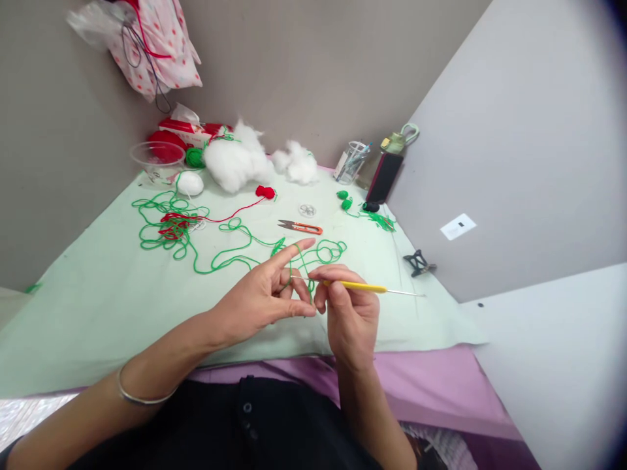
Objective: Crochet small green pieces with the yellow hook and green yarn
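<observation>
Green yarn (pixel 302 260) runs over the raised index finger of my left hand (pixel 267 290) and down between its fingers, the thumb and middle finger pinching it. My right hand (pixel 351 313) grips a crochet hook with a yellow handle (pixel 360 286), its thin metal tip pointing left into the yarn beside my left fingers. Beyond my hands, loose green yarn (pixel 230 258) spreads in loops across the table. Orange thread snips (pixel 301 227) lie just past my left index finger. A small red crocheted piece (pixel 265 192) rests farther back, with a red strand running left.
White stuffing (pixel 238 156), a clear tub (pixel 159 166) and a tissue box (pixel 183 130) stand at the back left. Toward the back right are a pen cup (pixel 350 163), a phone (pixel 385 177) against a bottle, small green pieces (pixel 346 204) and a black stand (pixel 418 262).
</observation>
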Demonstrator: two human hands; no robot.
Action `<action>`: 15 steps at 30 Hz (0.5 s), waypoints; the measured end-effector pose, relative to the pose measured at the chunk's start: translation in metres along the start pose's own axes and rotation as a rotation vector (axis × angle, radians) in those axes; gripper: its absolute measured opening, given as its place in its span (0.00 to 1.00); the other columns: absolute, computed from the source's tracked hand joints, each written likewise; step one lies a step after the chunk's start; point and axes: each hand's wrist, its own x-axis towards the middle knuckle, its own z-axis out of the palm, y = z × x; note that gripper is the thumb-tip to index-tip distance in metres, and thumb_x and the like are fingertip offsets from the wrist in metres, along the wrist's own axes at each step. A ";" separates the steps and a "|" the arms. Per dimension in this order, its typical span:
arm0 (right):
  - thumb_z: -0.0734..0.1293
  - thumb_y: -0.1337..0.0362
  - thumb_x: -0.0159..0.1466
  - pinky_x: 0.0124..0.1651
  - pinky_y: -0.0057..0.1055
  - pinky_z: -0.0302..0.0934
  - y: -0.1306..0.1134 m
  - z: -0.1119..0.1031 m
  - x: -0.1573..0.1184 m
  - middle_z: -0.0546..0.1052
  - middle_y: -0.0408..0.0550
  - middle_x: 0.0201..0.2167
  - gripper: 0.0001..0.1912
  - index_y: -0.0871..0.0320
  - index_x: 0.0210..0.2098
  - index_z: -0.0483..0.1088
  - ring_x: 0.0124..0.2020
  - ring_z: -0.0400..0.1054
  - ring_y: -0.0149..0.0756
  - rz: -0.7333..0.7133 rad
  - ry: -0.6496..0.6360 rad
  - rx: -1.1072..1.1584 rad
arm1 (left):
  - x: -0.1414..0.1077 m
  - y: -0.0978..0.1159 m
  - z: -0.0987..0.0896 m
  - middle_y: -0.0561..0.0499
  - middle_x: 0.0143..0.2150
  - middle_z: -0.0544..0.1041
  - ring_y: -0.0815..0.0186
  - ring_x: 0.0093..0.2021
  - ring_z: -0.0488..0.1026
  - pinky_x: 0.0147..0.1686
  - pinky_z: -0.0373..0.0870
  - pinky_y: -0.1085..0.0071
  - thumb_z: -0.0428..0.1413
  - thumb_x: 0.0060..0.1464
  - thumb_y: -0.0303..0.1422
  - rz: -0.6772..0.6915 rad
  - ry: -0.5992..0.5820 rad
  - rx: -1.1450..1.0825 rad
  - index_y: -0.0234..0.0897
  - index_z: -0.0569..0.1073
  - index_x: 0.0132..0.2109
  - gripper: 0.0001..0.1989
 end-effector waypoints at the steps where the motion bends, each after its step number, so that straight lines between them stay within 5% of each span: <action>1: 0.68 0.58 0.72 0.27 0.29 0.64 0.000 0.000 0.000 0.82 0.47 0.40 0.09 0.52 0.43 0.81 0.24 0.65 0.26 0.002 -0.001 0.000 | 0.000 0.002 -0.001 0.60 0.29 0.72 0.71 0.26 0.62 0.25 0.59 0.75 0.70 0.52 0.31 -0.004 -0.010 0.017 0.48 0.52 0.79 0.54; 4: 0.68 0.57 0.72 0.27 0.30 0.64 0.000 0.000 0.000 0.81 0.47 0.39 0.10 0.53 0.42 0.80 0.23 0.66 0.26 -0.002 0.007 0.002 | -0.001 0.004 -0.004 0.60 0.33 0.71 0.73 0.27 0.61 0.29 0.62 0.74 0.72 0.50 0.31 0.027 0.007 0.074 0.48 0.61 0.75 0.50; 9: 0.68 0.60 0.72 0.26 0.28 0.62 0.001 0.001 0.001 0.81 0.46 0.38 0.08 0.51 0.44 0.80 0.24 0.67 0.26 -0.045 0.019 0.019 | 0.002 -0.006 -0.007 0.53 0.44 0.75 0.76 0.24 0.59 0.22 0.59 0.74 0.68 0.57 0.41 0.120 0.122 0.044 0.44 0.76 0.64 0.28; 15: 0.66 0.65 0.73 0.30 0.32 0.69 0.001 0.009 -0.004 0.82 0.48 0.42 0.10 0.49 0.47 0.80 0.30 0.73 0.32 -0.219 0.040 -0.284 | 0.004 -0.015 0.007 0.57 0.35 0.75 0.78 0.21 0.56 0.19 0.51 0.76 0.71 0.54 0.34 0.154 0.265 -0.144 0.43 0.77 0.62 0.29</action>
